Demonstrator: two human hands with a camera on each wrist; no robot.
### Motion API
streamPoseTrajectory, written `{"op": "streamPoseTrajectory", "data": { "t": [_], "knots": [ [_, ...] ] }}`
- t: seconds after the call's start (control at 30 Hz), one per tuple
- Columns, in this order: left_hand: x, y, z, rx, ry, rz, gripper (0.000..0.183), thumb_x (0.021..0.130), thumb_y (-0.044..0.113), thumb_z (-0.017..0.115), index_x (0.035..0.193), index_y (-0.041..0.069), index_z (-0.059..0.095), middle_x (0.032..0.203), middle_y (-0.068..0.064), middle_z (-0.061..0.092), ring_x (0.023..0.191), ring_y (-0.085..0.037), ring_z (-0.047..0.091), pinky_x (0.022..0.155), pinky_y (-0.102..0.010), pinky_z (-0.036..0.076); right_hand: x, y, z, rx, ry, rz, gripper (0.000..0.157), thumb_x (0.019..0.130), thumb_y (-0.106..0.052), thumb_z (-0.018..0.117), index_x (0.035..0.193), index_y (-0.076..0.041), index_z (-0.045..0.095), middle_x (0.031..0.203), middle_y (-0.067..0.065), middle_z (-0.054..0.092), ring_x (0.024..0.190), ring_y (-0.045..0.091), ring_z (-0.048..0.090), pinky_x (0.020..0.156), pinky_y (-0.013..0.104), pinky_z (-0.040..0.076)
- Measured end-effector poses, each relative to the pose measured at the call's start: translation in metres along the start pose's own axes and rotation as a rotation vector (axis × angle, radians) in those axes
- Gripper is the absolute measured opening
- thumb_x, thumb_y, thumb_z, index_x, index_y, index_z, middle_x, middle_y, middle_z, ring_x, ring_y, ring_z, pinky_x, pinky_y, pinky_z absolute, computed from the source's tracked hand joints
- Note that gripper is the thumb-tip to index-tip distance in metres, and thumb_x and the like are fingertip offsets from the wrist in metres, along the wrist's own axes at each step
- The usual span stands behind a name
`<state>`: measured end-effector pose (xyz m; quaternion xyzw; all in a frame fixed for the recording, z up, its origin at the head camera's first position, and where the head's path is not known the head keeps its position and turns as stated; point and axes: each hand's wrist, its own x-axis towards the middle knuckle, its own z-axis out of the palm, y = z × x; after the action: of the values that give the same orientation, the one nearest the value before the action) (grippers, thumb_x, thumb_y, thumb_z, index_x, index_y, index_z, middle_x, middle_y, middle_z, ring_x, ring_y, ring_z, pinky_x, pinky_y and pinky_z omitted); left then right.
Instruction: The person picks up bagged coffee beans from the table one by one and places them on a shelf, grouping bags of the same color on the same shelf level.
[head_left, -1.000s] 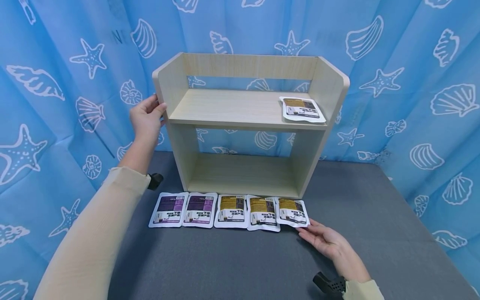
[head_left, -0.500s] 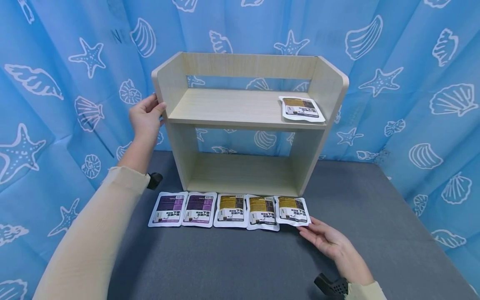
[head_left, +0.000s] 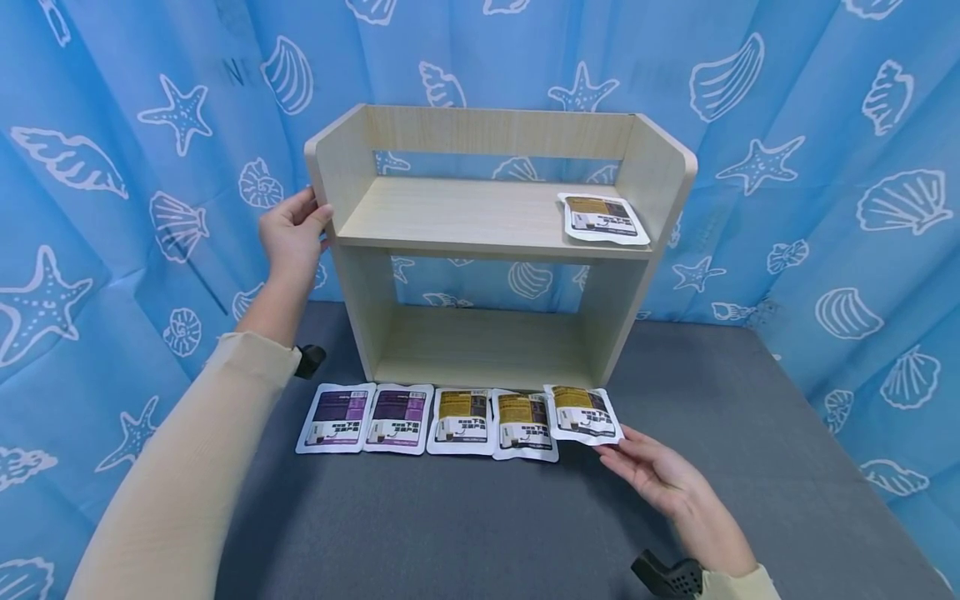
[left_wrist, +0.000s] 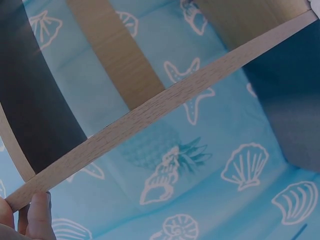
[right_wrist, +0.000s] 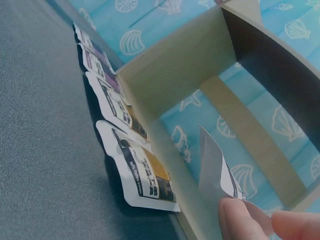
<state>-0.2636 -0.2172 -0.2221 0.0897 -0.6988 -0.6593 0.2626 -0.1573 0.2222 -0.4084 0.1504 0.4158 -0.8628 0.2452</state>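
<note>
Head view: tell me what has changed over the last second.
The right hand has lifted the front row's rightmost gold-labelled pouch slightly. The left hand stays on the side of the wooden shelf; the other pouches lie as before.

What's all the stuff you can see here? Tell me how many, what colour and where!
Two-tier shelf: 1, pale wood, standing on the tabletop
Tabletop: 1, dark grey, under the shelf
Curtain: count unclear, blue with white seashells and starfish, behind the shelf
Purple-label pouches: 2, purple and white, left end of the front row
Gold-label pouches: 2, gold, brown and white, further right in that row
Shelved gold-label pouch: 1, same colours, upper tier, right side
Held gold-label pouch: 1, same colours, row's right end
Wrist devices: 2, black, one per wrist
Sleeves: 2, cream, on both arms
Left hand: 1, gripping the shelf's left panel
Right hand: 1, pinching the held pouch
</note>
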Motion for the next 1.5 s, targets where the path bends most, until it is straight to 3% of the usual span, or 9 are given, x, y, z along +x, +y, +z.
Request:
{"op": "streamPoseTrajectory", "data": {
  "t": [0.23, 1.1, 1.5],
  "knots": [
    [-0.001, 0.0, 0.0, 0.0, -0.004, -0.004, 0.04, 0.096, 0.021, 0.062, 0.135, 0.017, 0.059, 0.135, -0.006, 0.058, 0.121, -0.018, 0.057, 0.098, -0.036, 0.048, -0.006, -0.002, 0.007, -0.02, 0.022, -0.018, 0.064, 0.103, 0.003, 0.032, 0.155, -0.008, -0.003, 0.097, 0.013, 0.067, 0.094, 0.02, 0.067, 0.096, 0.034, 0.049],
    [-0.003, 0.002, 0.0, 0.004, -0.002, -0.019, 0.041, 0.096, 0.022, 0.061, 0.136, 0.018, 0.057, 0.136, -0.007, 0.057, 0.122, -0.017, 0.057, 0.098, -0.036, 0.048, -0.028, -0.021, 0.025, 0.05, -0.101, -0.067, 0.072, 0.1, 0.006, 0.041, 0.155, -0.01, -0.003, 0.106, 0.017, 0.066, 0.099, 0.024, 0.067, 0.096, 0.037, 0.049],
    [-0.004, 0.004, 0.001, 0.003, 0.003, -0.026, 0.042, 0.095, 0.022, 0.062, 0.136, 0.018, 0.057, 0.136, -0.006, 0.057, 0.122, -0.017, 0.056, 0.098, -0.035, 0.048, -0.037, -0.03, 0.035, 0.004, -0.121, -0.109, 0.071, 0.101, 0.005, 0.041, 0.155, -0.008, -0.004, 0.109, 0.015, 0.065, 0.101, 0.024, 0.066, 0.097, 0.038, 0.048]
  ]
}}
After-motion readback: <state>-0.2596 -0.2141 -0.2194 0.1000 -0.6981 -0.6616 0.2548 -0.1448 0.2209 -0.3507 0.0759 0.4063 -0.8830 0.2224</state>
